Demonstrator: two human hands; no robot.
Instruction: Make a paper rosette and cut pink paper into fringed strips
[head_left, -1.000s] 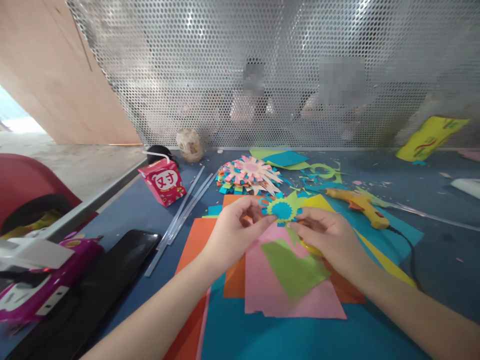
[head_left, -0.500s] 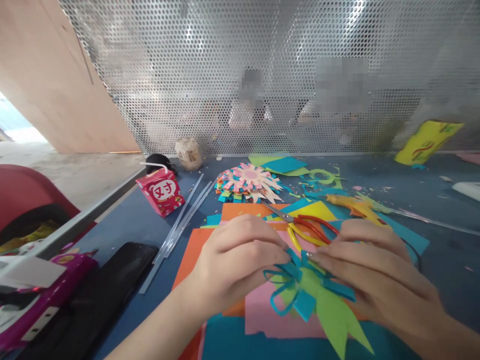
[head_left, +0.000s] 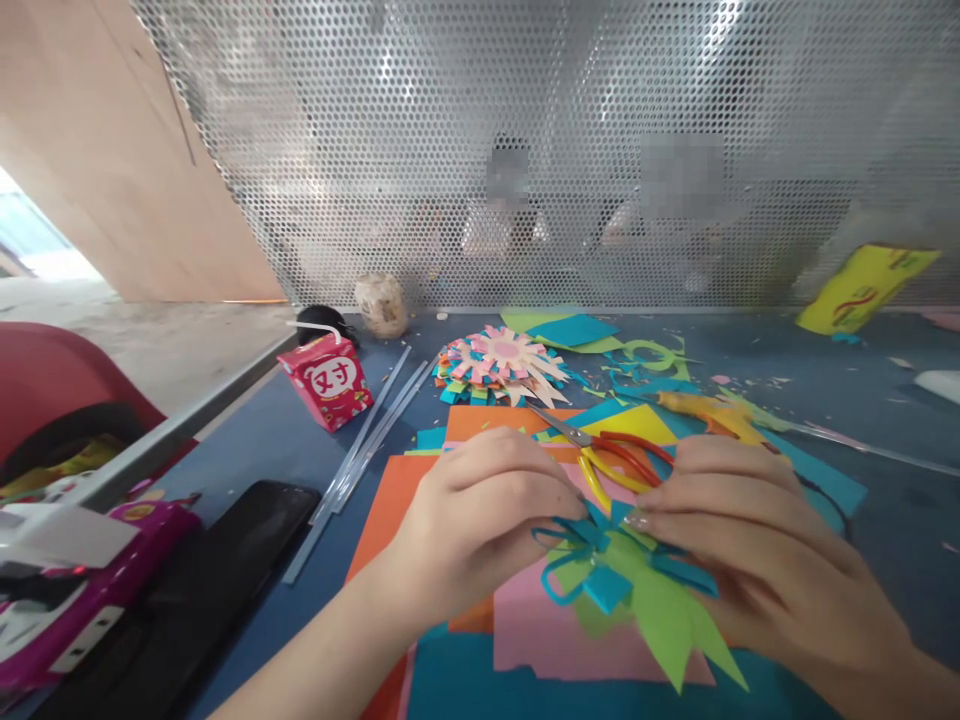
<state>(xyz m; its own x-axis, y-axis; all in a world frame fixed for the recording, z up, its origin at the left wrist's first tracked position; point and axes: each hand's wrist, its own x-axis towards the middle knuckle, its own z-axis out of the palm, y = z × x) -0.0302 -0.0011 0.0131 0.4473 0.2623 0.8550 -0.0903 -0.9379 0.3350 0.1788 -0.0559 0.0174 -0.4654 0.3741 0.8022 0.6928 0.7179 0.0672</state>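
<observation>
Between my two hands is a paper flower [head_left: 611, 585] with looped blue petals and green forked ribbon tails pointing down to the right. My left hand [head_left: 495, 520] is closed, its fingertips pinching the blue loops on the flower's upper left. On the other side my right hand [head_left: 765, 540] is also closed, thumb hidden, fingertips gripping the upper right of the flower. Just beyond the fingers lie scissors [head_left: 600, 445] with red and yellow handles. Beneath the flower are stacked sheets, among them a pink sheet [head_left: 544, 630] and an orange sheet [head_left: 379, 520].
Finished-looking paper rosettes [head_left: 502, 355] lie behind the stack. A yellow glue gun [head_left: 709, 410] is at the right, clear glue sticks [head_left: 360, 455] at the left. Nearby are a red drink carton [head_left: 328, 383], a black phone [head_left: 225, 560] and a perforated metal screen [head_left: 480, 150].
The flower has tilted slightly, its green tails lifting a little between my hands. Both hands keep nearly the same grip. The whole view has shifted slightly.
</observation>
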